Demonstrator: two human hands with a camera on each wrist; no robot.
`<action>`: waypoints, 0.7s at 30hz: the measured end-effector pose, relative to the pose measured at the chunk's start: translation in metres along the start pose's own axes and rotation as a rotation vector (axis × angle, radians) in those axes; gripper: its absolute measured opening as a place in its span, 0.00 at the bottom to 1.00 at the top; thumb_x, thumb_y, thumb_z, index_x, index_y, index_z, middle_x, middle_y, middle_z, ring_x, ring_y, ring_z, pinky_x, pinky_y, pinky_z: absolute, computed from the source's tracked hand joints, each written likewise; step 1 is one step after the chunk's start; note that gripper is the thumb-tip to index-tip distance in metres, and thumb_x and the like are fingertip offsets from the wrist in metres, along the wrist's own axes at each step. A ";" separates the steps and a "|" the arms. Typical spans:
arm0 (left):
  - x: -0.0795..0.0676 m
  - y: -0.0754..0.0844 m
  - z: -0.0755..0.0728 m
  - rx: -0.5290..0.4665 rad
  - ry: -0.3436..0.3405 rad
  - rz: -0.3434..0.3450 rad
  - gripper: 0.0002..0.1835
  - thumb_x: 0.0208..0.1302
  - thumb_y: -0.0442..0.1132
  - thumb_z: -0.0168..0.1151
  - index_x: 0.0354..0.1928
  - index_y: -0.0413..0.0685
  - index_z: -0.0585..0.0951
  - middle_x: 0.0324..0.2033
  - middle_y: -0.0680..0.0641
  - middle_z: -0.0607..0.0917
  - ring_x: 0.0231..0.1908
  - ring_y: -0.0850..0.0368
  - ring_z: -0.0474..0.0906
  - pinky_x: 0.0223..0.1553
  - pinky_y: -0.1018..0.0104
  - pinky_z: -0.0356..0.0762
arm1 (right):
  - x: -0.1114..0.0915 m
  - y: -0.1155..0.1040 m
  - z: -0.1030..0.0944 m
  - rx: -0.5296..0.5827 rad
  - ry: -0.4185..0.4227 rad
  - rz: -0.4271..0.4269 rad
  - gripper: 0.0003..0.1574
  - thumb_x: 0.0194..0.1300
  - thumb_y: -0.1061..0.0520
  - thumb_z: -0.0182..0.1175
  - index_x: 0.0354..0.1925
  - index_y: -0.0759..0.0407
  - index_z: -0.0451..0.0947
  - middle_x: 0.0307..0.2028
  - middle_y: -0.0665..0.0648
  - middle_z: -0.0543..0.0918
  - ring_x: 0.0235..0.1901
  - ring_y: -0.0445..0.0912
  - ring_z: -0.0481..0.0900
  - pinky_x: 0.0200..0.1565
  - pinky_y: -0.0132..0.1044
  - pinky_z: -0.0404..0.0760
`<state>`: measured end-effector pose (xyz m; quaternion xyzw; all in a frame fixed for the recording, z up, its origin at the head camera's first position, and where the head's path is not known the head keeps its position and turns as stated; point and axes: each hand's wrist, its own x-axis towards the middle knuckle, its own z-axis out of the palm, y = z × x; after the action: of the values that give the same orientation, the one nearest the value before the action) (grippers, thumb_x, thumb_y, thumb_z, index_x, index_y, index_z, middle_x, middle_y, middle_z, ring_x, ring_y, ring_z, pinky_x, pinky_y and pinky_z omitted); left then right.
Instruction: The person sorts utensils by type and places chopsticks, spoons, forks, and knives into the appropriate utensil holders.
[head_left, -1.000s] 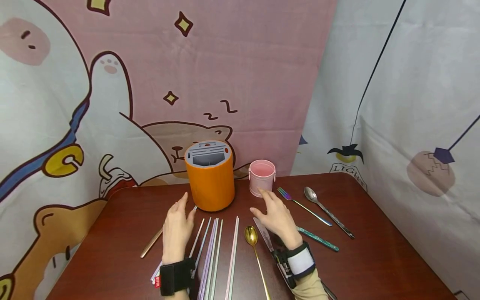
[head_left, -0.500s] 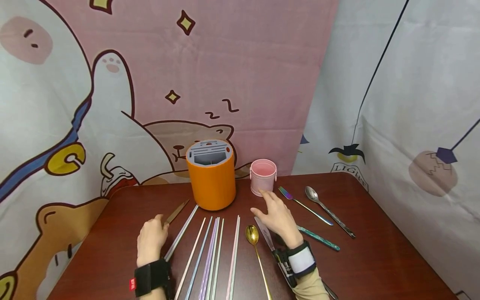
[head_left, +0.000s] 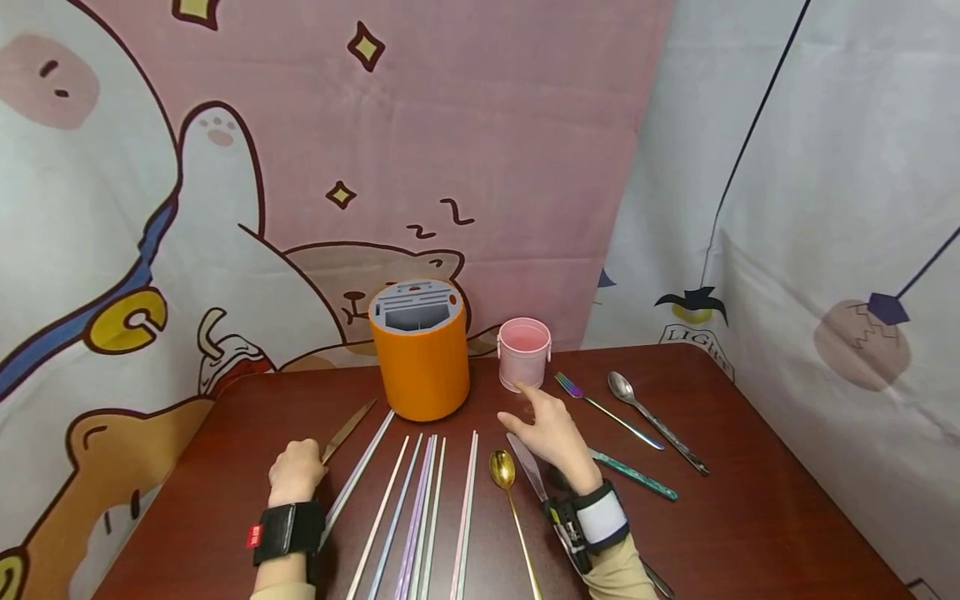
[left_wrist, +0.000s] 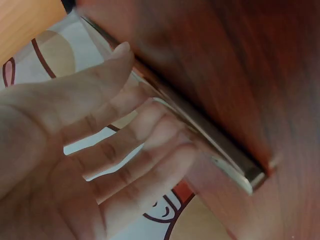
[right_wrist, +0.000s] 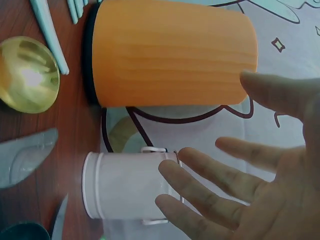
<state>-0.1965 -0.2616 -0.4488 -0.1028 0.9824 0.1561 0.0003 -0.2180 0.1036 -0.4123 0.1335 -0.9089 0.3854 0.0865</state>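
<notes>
While the left hand [head_left: 297, 471] works at the left side of the table [head_left: 757, 508], its thumb and fingertips pinch the gold knife [head_left: 348, 434]. The knife lies at the fingertips, with its handle under the hand and its blade extending forward and to the right, tip toward the orange holder [head_left: 424, 375]. Motion blur in the left wrist view makes it unclear whether the knife is fully clear of the tabletop.

A pair of pale chopsticks [head_left: 362, 468] lies just to the right of the knife, its far end reaching the base of the holder. Further chopsticks [head_left: 417, 517] lie in a row across the middle, followed by the gold spoon [head_left: 502, 471].

The right hand [head_left: 551, 429] is released, fingers spread, above the table. The pink bucket [head_left: 523, 367] stands upright just beyond its fingertips, to the right of the holder. The silver knife [head_left: 527, 462] lies beside and partly beneath this hand. To its right lie the teal-handled utensil [head_left: 636, 477], the rainbow fork [head_left: 612, 417] and the silver spoon [head_left: 660, 423]. Each wrist carries a dark strap.
</notes>
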 end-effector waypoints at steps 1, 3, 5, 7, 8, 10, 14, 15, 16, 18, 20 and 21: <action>0.001 -0.001 0.000 0.004 -0.014 -0.004 0.08 0.50 0.31 0.67 0.29 0.30 0.80 0.33 0.25 0.82 0.30 0.31 0.80 0.27 0.43 0.77 | 0.000 0.000 0.000 0.033 -0.001 0.011 0.35 0.59 0.48 0.66 0.62 0.60 0.71 0.53 0.65 0.81 0.49 0.58 0.82 0.49 0.51 0.82; 0.004 -0.003 0.001 0.010 -0.033 -0.013 0.08 0.49 0.30 0.67 0.30 0.30 0.80 0.34 0.25 0.82 0.31 0.32 0.81 0.27 0.43 0.77 | 0.001 0.000 0.001 0.078 -0.002 0.031 0.34 0.59 0.49 0.66 0.61 0.60 0.72 0.51 0.66 0.82 0.46 0.58 0.83 0.47 0.50 0.83; 0.006 -0.005 0.001 0.017 -0.051 -0.016 0.08 0.49 0.29 0.66 0.31 0.30 0.81 0.35 0.25 0.82 0.31 0.32 0.81 0.28 0.43 0.77 | 0.002 0.001 0.001 0.092 0.001 0.039 0.33 0.59 0.48 0.66 0.60 0.60 0.73 0.50 0.66 0.83 0.46 0.59 0.84 0.46 0.49 0.83; 0.007 -0.006 0.002 0.022 -0.062 -0.009 0.07 0.50 0.29 0.65 0.31 0.30 0.81 0.35 0.25 0.82 0.32 0.32 0.81 0.29 0.44 0.77 | 0.002 0.001 0.001 0.090 0.001 0.041 0.33 0.59 0.48 0.66 0.60 0.60 0.73 0.49 0.66 0.83 0.45 0.58 0.84 0.46 0.49 0.83; 0.008 -0.007 0.002 0.024 -0.063 -0.005 0.07 0.50 0.28 0.65 0.31 0.30 0.81 0.35 0.25 0.82 0.32 0.32 0.81 0.29 0.44 0.77 | 0.003 0.001 0.001 0.091 -0.001 0.041 0.33 0.59 0.48 0.65 0.60 0.60 0.73 0.49 0.65 0.83 0.45 0.58 0.84 0.46 0.48 0.83; 0.008 -0.009 0.002 0.027 -0.064 0.014 0.07 0.49 0.29 0.65 0.30 0.30 0.80 0.35 0.25 0.82 0.31 0.32 0.80 0.29 0.44 0.77 | 0.003 0.002 0.002 0.097 -0.013 0.042 0.33 0.59 0.48 0.65 0.59 0.60 0.73 0.49 0.65 0.83 0.45 0.57 0.84 0.45 0.48 0.84; 0.008 -0.011 0.002 0.016 -0.050 0.049 0.04 0.48 0.28 0.63 0.25 0.33 0.79 0.32 0.26 0.82 0.29 0.34 0.80 0.27 0.45 0.76 | 0.002 0.002 0.001 0.132 -0.052 0.053 0.32 0.60 0.49 0.65 0.60 0.57 0.73 0.49 0.65 0.83 0.46 0.56 0.84 0.45 0.46 0.84; 0.008 -0.012 0.002 0.011 -0.042 0.060 0.03 0.47 0.28 0.62 0.24 0.33 0.79 0.31 0.27 0.82 0.28 0.35 0.80 0.26 0.45 0.75 | 0.002 0.002 0.001 0.139 -0.061 0.056 0.32 0.60 0.48 0.64 0.61 0.57 0.72 0.50 0.65 0.83 0.46 0.55 0.83 0.45 0.46 0.84; 0.008 -0.012 0.002 0.006 -0.034 0.070 0.02 0.47 0.28 0.61 0.23 0.34 0.78 0.30 0.28 0.82 0.27 0.37 0.80 0.25 0.46 0.74 | 0.002 0.001 0.001 0.146 -0.067 0.059 0.32 0.61 0.48 0.64 0.61 0.56 0.72 0.50 0.64 0.83 0.46 0.55 0.83 0.45 0.46 0.84; 0.009 -0.013 0.003 0.001 -0.016 0.092 0.03 0.46 0.28 0.62 0.20 0.36 0.77 0.27 0.30 0.82 0.25 0.39 0.79 0.23 0.48 0.73 | 0.002 0.001 0.001 0.155 -0.077 0.061 0.32 0.61 0.48 0.64 0.62 0.55 0.72 0.50 0.64 0.83 0.46 0.54 0.83 0.45 0.46 0.84; 0.009 -0.014 0.003 0.002 -0.002 0.114 0.06 0.45 0.28 0.64 0.18 0.37 0.76 0.24 0.33 0.82 0.24 0.41 0.78 0.22 0.49 0.72 | 0.002 0.001 0.001 0.158 -0.084 0.063 0.33 0.61 0.47 0.64 0.62 0.55 0.71 0.50 0.64 0.83 0.46 0.54 0.83 0.46 0.46 0.84; 0.010 -0.014 0.004 0.002 0.005 0.123 0.07 0.44 0.28 0.65 0.17 0.38 0.76 0.23 0.34 0.82 0.23 0.41 0.78 0.22 0.50 0.72 | 0.002 0.001 0.001 0.159 -0.084 0.064 0.32 0.61 0.47 0.64 0.62 0.55 0.72 0.50 0.64 0.83 0.46 0.54 0.83 0.46 0.46 0.84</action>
<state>-0.2033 -0.2753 -0.4571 -0.0425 0.9870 0.1547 -0.0114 -0.2201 0.1035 -0.4132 0.1266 -0.8821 0.4530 0.0252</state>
